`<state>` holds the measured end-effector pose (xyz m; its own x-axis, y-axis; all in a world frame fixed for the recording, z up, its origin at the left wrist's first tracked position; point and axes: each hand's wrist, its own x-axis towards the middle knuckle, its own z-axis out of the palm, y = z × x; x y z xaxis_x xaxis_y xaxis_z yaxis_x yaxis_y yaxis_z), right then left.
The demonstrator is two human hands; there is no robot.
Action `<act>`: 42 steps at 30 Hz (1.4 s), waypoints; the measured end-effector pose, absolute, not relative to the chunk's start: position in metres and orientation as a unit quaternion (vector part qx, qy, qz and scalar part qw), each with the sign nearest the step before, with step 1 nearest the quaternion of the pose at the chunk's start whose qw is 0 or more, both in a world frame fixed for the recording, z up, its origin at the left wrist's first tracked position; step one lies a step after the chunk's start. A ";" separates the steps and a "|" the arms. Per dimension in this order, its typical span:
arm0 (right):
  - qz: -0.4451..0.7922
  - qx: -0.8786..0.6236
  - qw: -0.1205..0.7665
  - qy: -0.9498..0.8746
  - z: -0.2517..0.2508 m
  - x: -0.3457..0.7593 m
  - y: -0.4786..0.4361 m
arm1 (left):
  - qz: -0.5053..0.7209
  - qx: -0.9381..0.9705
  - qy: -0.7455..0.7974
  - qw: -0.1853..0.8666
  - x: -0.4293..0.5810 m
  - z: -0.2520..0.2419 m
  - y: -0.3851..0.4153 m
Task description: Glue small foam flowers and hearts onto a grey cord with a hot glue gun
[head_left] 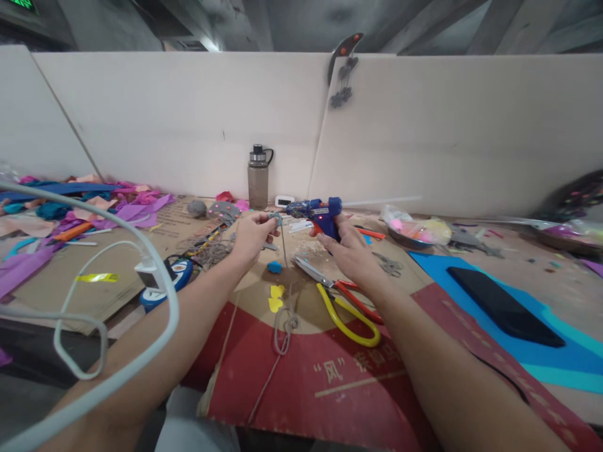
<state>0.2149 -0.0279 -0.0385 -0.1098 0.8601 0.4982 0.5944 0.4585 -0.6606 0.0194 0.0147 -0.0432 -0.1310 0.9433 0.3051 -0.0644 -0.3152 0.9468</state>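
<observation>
My right hand is wrapped round the handle of a blue hot glue gun, its nozzle pointing left and a clear glue stick jutting from its back. My left hand pinches a small blue-grey piece close to the nozzle; whether they touch I cannot tell. From that piece a grey string hangs down to a loose coil on the red and tan cardboard. Below lie scissors with one yellow and one red handle, a blue felt scrap and yellow scraps.
A bottle stands against the white partition. Coloured felt piles up at left, behind a thick white cable and a blue power strip. At right, a black phone lies on blue sheets, near a bowl of pompoms.
</observation>
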 end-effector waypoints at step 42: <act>0.165 -0.440 0.488 -0.735 -0.038 0.210 -0.025 | 0.620 0.534 0.420 0.393 0.021 -0.042 0.012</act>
<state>0.2098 -0.0248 -0.0380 -0.1362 0.8084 0.5727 0.4863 0.5582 -0.6722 0.0209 0.0117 -0.0420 -0.1202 0.9357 0.3316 -0.0394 -0.3382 0.9402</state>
